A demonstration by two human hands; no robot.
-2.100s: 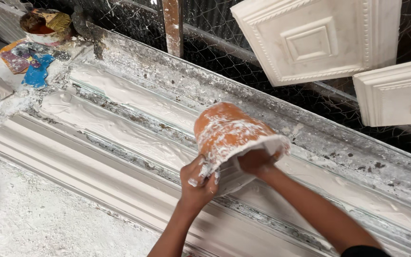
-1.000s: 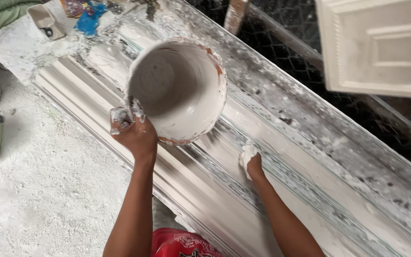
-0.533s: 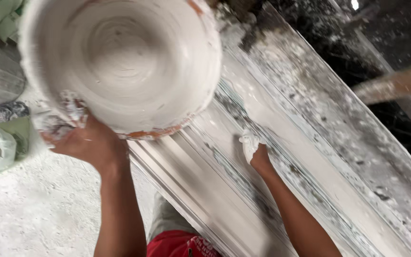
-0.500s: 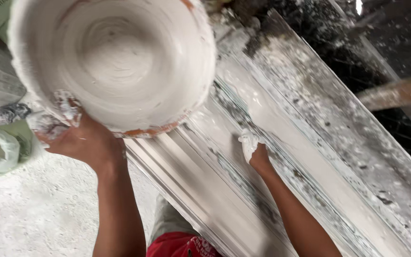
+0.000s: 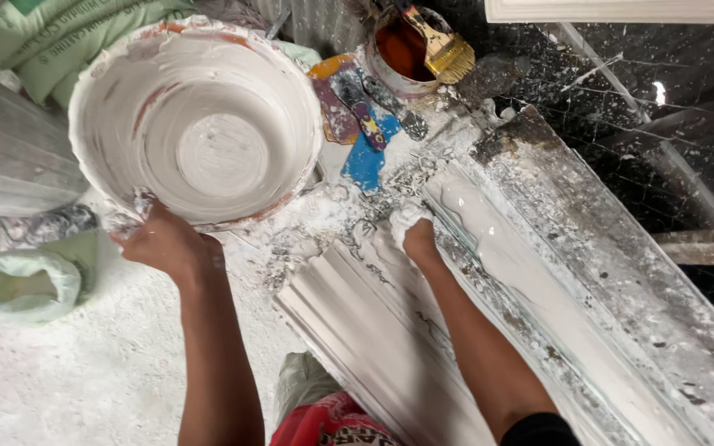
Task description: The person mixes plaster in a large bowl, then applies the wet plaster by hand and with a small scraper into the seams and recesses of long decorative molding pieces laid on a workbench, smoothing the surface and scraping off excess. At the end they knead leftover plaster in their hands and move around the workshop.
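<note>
the long moulding form (image 5: 539, 314) was the biggest thing in view, running from the lower middle up toward the top right across the plaster-dusted surface (image 5: 59, 388); its ridged white flank faced the person and a wet, glossy channel of plaster (image 5: 489, 223) lay along its upper part. next in size, the plaster-coated bucket (image 5: 196, 124) hung tilted above the surface at the upper left, its mouth turned toward the camera, the inside smeared white with orange showing through at the rim. behind it lay pale green sacks (image 5: 51, 49), and a rolled-down green bag (image 5: 18, 285) sat at the left edge. near the top middle stood a small pot of reddish-brown liquid (image 5: 402, 49) with a yellow-handled brush (image 5: 440, 45) resting across it, just beside a blue and orange scrap (image 5: 357, 124) on the surface. the left hand (image 5: 167, 244) had its grip clenched on the bucket's lower rim, fingers caked with plaster, holding it clear of the surface. the right hand (image 5: 413, 231) pressed down on the near end of the form, touching the wet plaster; its fingers were buried in white, so i could not tell whether that grip was clenched or released.
</note>
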